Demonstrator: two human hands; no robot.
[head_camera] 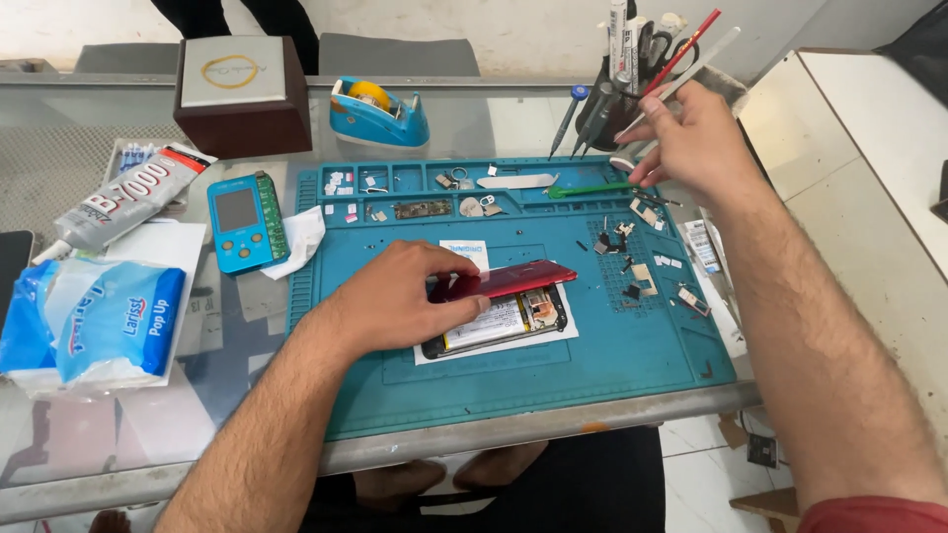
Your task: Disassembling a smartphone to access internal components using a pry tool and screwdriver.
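Observation:
An opened phone [504,321] lies on a white sheet in the middle of the teal work mat [592,365], its battery and board showing. My left hand [400,296] rests on it and lifts its red back cover [518,279], which is tilted up on the near side. My right hand [686,138] is raised at the mat's far right corner, its fingers pinching a thin white stick-like tool [691,74] beside the black tool holder [632,99]. A green tool [591,188] lies just below that hand.
Small screws and parts [632,262] are scattered on the mat's right side and in its top trays. A glue tube [123,197], tissue pack [99,321], blue tester device [245,221], tape dispenser [378,114] and brown box [240,94] stand to the left and behind.

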